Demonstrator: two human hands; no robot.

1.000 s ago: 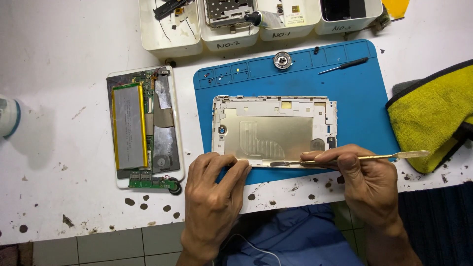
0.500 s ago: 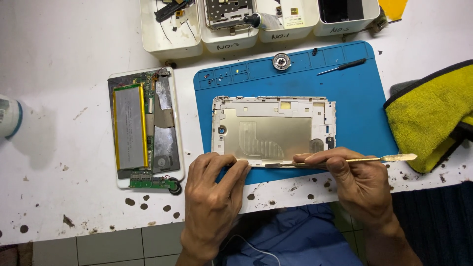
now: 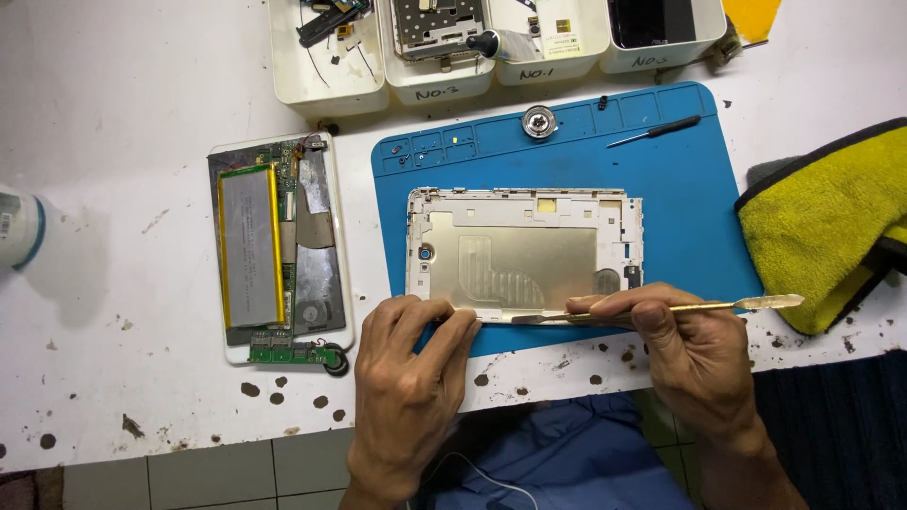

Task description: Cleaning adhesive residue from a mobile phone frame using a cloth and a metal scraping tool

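White surface [image 3: 142, 104], blue mat [image 3: 690, 189] on it. Tablet mid-frame [image 3: 524, 253] lies flat at mat's centre: thin metal, likely light, bendable; best steadied by its edges. Left hand [image 3: 408, 378] fingers press frame's near edge. Right hand [image 3: 694, 345] fingers pinch metal spudger [image 3: 661, 309], blade along that edge.

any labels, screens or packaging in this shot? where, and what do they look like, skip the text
Bin labels: dark handwriting on the white bins' fronts, top edge.
Sticker: small white and yellow rectangle inside a bin, top centre.
Dark panel: black, glossy, in the rightmost bin; possibly a screen.
Bottle label: white with a blue band, far left edge.
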